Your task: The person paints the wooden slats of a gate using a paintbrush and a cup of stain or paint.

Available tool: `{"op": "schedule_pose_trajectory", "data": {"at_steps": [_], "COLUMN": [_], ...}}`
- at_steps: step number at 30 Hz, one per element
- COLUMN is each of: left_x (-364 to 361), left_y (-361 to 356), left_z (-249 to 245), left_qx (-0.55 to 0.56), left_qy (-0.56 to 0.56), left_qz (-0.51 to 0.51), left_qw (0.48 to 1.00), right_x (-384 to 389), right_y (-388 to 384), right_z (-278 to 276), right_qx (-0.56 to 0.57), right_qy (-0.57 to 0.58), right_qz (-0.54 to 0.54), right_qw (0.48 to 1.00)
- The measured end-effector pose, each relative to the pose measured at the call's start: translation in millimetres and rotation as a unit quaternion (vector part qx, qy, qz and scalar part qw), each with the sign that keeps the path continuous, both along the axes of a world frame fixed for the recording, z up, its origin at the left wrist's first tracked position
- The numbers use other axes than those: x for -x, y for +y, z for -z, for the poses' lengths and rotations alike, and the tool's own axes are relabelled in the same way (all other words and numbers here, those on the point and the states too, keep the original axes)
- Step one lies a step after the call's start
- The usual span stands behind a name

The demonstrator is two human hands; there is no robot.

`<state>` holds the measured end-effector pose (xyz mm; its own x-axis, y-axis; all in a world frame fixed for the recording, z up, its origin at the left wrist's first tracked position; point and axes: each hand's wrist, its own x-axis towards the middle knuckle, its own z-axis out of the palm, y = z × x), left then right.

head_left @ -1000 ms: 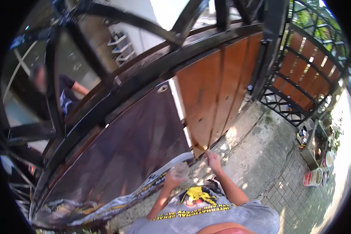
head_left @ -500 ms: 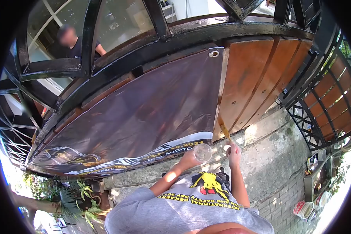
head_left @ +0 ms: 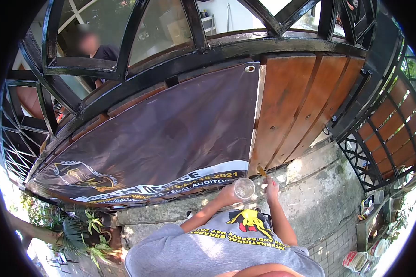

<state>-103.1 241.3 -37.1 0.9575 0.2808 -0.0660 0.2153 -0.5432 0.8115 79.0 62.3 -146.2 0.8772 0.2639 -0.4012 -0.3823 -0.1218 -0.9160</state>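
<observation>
A clear round cup (head_left: 244,188) is in my left hand (head_left: 227,195), its open top facing up; what it contains is hard to make out. My right hand (head_left: 272,189) grips a brush (head_left: 262,171) with yellowish-brown bristles. The bristles are close to the bottom of the brown wooden boards (head_left: 284,101), near the banner's lower right corner; contact cannot be made out. The dark banner (head_left: 171,134) with white and yellow lettering covers the boards to the left.
Black metal bars (head_left: 171,60) run above the boards. Behind them stands a person in dark clothing (head_left: 106,53). Potted plants (head_left: 90,235) are at lower left, a bucket (head_left: 355,261) at lower right. A second gate (head_left: 388,127) is at right.
My right hand and the brush have come down and slightly left, away from the upper boards. The cup has dropped a little lower. The view has shifted, and the person behind the bars has turned.
</observation>
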Motion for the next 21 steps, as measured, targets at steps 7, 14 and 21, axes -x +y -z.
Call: {"op": "schedule_pose_trajectory", "data": {"at_steps": [7, 14, 21], "left_x": [18, 12, 10], "left_y": [19, 7, 21], "left_z": [-17, -9, -5], "left_qx": [0.021, 0.083, 0.076], "left_qy": [0.027, -0.017, 0.023], "left_qz": [-0.027, -0.065, 0.006], "left_qw": [0.999, 0.994, 0.997], "right_x": [17, 13, -16], "right_y": [19, -13, 24], "right_z": [-94, -16, -29], "right_qx": [-0.227, 0.009, 0.096], "right_qy": [-0.033, -0.025, 0.028], "right_qz": [-0.012, 0.079, 0.079], "right_qw": [0.973, 0.996, 0.992]}}
